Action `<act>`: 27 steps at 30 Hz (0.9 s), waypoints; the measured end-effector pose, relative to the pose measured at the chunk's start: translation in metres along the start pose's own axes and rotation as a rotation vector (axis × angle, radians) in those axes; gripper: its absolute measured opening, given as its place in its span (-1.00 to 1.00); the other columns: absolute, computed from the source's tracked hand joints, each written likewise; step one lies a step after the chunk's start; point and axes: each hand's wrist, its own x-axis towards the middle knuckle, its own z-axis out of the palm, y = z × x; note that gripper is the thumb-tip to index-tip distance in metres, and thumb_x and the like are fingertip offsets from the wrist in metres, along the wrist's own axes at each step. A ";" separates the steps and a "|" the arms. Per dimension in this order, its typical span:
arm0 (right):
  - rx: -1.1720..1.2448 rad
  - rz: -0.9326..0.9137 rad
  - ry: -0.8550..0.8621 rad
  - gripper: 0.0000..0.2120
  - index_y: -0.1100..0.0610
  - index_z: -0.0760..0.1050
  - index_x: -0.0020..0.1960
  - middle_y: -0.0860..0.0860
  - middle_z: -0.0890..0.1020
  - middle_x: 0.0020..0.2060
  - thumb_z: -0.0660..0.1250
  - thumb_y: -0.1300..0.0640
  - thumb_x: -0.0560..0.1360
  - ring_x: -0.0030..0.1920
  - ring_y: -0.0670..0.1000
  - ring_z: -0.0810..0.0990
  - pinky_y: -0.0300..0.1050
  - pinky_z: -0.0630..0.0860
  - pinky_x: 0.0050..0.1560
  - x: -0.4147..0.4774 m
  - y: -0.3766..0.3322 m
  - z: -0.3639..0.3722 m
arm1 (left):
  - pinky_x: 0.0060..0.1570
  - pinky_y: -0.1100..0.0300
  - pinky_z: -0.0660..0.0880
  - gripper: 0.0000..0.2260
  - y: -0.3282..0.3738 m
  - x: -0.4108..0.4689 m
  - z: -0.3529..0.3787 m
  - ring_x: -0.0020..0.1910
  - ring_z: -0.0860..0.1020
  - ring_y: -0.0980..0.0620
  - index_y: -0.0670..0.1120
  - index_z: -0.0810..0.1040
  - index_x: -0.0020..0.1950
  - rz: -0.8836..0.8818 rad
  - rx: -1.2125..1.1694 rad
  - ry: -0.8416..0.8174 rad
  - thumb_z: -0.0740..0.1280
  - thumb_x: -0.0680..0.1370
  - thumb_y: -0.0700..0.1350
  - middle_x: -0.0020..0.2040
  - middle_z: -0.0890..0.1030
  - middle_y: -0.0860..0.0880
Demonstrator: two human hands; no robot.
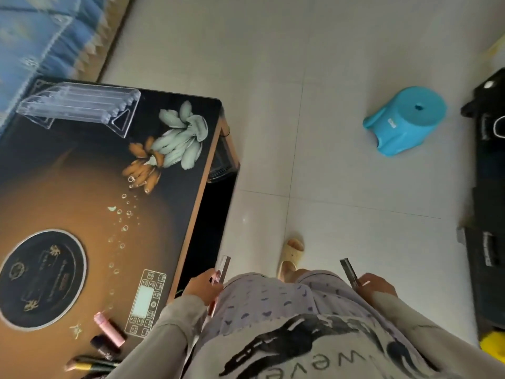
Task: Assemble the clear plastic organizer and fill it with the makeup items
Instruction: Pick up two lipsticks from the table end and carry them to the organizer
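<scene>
The clear plastic organizer (pixel 79 106) stands assembled at the far left corner of the dark patterned table (pixel 82 192); I see nothing in its tiers. My left hand (pixel 202 287) hangs by the table's right edge, closed around a pink and silver makeup stick (pixel 222 269). My right hand (pixel 377 285) hangs at my right side, gripping a dark slim makeup stick (pixel 349 270). A pink tube (pixel 109 328), a dark tube (pixel 103 347) and some pencils (pixel 90 366) lie on the table's near edge.
A blue plastic stool (pixel 407 120) lies tipped on the tiled floor to the right. Black equipment (pixel 489 187) lines the right edge. A blue bedspread (pixel 41 36) borders the table at far left. My slippered foot (pixel 291 254) stands beside the table.
</scene>
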 end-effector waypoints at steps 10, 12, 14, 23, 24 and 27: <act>0.221 -0.026 0.040 -0.89 0.21 0.54 -0.05 0.22 0.65 0.02 0.33 0.19 0.46 0.01 0.16 0.59 -0.23 0.34 -0.09 0.063 -0.050 -0.108 | -0.06 0.25 0.36 -0.64 0.077 0.022 -0.021 0.13 0.56 -0.10 -0.10 0.38 0.34 -0.045 0.015 0.012 0.26 0.55 -0.09 0.23 0.56 -0.17; 0.239 -0.032 0.045 -0.92 0.20 0.52 -0.07 0.23 0.64 0.03 0.33 0.20 0.46 0.07 0.19 0.59 -0.15 0.38 -0.03 0.071 -0.062 -0.121 | -0.06 0.24 0.37 -0.64 0.092 0.032 -0.033 0.12 0.56 -0.11 -0.11 0.38 0.34 -0.051 0.037 -0.004 0.26 0.55 -0.09 0.22 0.56 -0.18; 0.265 -0.025 0.049 -0.90 0.22 0.53 -0.05 0.23 0.64 0.04 0.32 0.19 0.46 0.05 0.18 0.58 -0.10 0.43 0.06 0.081 -0.074 -0.133 | -0.05 0.24 0.38 -0.65 0.110 0.045 -0.045 0.10 0.56 -0.10 -0.13 0.38 0.33 -0.050 0.063 -0.015 0.25 0.55 -0.09 0.20 0.57 -0.18; 0.205 0.096 0.025 -0.77 0.20 0.53 0.11 0.18 0.62 0.10 0.26 0.12 0.51 0.14 0.18 0.56 -0.10 0.43 0.13 0.130 -0.140 -0.192 | -0.10 0.21 0.35 -0.81 0.224 0.131 -0.145 -0.13 0.47 -0.02 -0.07 0.44 0.14 0.056 0.134 0.002 0.24 0.54 -0.09 0.14 0.59 -0.19; 0.184 0.104 0.024 -0.76 0.20 0.52 0.12 0.17 0.61 0.11 0.24 0.11 0.52 0.14 0.18 0.55 -0.12 0.43 0.12 0.134 -0.149 -0.199 | -0.11 0.21 0.35 -0.87 0.238 0.139 -0.160 -0.13 0.48 -0.04 -0.06 0.43 0.07 0.068 0.143 0.014 0.23 0.53 -0.09 0.11 0.59 -0.20; 0.190 0.101 0.026 -0.77 0.23 0.53 0.10 0.20 0.61 0.12 0.25 0.14 0.52 0.15 0.19 0.54 -0.14 0.41 0.10 0.145 -0.174 -0.217 | -0.02 0.13 0.44 -0.82 0.283 0.164 -0.205 0.02 0.55 -0.14 -0.11 0.44 0.11 0.115 0.178 0.044 0.21 0.53 -0.10 0.04 0.59 -0.18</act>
